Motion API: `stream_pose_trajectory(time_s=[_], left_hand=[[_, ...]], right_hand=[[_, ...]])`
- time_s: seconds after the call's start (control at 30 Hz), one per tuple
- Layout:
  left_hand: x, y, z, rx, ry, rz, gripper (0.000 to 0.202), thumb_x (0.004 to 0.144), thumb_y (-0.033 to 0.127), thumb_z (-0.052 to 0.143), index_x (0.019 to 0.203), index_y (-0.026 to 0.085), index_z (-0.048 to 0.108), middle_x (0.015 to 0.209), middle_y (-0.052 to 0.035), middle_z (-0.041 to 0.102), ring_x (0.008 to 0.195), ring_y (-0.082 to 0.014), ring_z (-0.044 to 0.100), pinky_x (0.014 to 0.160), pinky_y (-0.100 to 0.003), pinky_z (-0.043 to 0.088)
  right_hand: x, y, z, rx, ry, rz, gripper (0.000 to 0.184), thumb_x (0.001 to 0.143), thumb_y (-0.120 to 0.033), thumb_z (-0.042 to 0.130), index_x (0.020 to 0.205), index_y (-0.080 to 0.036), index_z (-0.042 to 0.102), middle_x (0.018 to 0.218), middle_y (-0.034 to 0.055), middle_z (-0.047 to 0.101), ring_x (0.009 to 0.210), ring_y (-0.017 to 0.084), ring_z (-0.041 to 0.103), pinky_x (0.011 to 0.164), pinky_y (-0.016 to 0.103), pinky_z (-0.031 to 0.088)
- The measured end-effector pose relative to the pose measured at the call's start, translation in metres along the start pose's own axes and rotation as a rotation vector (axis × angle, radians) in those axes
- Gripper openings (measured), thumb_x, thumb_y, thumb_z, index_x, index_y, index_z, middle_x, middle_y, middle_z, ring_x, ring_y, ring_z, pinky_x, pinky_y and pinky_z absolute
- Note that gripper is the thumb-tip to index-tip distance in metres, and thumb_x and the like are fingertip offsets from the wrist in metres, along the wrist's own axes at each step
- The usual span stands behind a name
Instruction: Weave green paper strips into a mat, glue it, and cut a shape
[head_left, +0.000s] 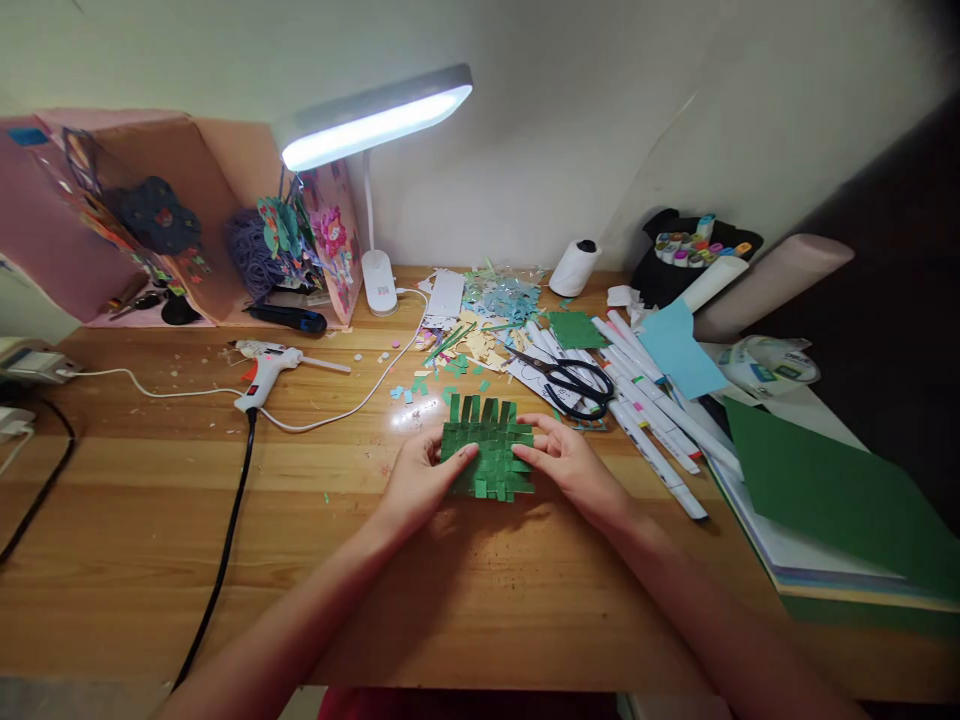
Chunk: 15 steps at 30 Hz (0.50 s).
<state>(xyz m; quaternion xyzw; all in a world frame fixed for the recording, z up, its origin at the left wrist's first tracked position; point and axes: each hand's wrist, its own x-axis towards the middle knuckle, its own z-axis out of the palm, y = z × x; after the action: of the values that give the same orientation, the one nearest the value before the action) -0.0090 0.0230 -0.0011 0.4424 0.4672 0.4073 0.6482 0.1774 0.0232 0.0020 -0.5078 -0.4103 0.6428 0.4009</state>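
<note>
A small mat woven from green paper strips point(489, 446) lies on the wooden desk point(225, 520) in front of me. My left hand point(420, 480) rests on its left edge, fingers pressed on the strips. On the right edge my right hand point(564, 462) pinches the strips with fingertips. Both hands hold the mat flat against the desk.
Black-handled scissors point(571, 381) and several white markers point(652, 420) lie to the right. Green paper sheets point(832, 490) sit on a stack at far right. A glue gun point(262, 372) with its black cable lies left. A lit desk lamp point(375, 120) stands behind, with paper scraps point(487, 320).
</note>
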Motion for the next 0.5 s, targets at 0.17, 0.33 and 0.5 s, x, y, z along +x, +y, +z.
stream_pose_trajectory(time_s=[0.17,0.33,0.5], left_hand=[[0.002,-0.004,-0.002,0.015,0.039,-0.025,0.046,0.062,0.047,0.075,0.089,0.012,0.066,0.092,-0.0088,0.07,0.079,-0.0216,0.065,0.07,-0.03,0.052],[0.003,-0.007,-0.002,-0.026,0.09,-0.053,0.051,0.064,0.047,0.073,0.101,0.013,0.061,0.11,-0.0114,0.066,0.094,-0.0254,0.063,0.076,-0.032,0.052],[-0.001,-0.001,0.0,-0.112,0.025,-0.083,0.05,0.069,0.042,0.072,0.108,0.014,0.059,0.111,-0.0103,0.066,0.103,-0.0264,0.061,0.084,-0.034,0.05]], right_hand=[[0.004,0.003,-0.003,-0.059,0.093,-0.079,0.048,0.06,-0.045,0.076,0.094,-0.021,0.053,0.076,0.0026,0.071,0.075,0.021,0.068,0.071,0.033,0.053],[0.002,0.009,-0.002,-0.359,0.241,-0.365,0.052,0.062,-0.043,0.077,0.104,-0.024,0.054,0.1,0.0066,0.062,0.084,0.02,0.062,0.073,0.033,0.053],[-0.006,0.003,0.0,-0.735,0.335,-0.721,0.037,0.075,-0.034,0.07,0.111,-0.031,0.062,0.114,0.006,0.05,0.11,0.025,0.05,0.096,0.042,0.042]])
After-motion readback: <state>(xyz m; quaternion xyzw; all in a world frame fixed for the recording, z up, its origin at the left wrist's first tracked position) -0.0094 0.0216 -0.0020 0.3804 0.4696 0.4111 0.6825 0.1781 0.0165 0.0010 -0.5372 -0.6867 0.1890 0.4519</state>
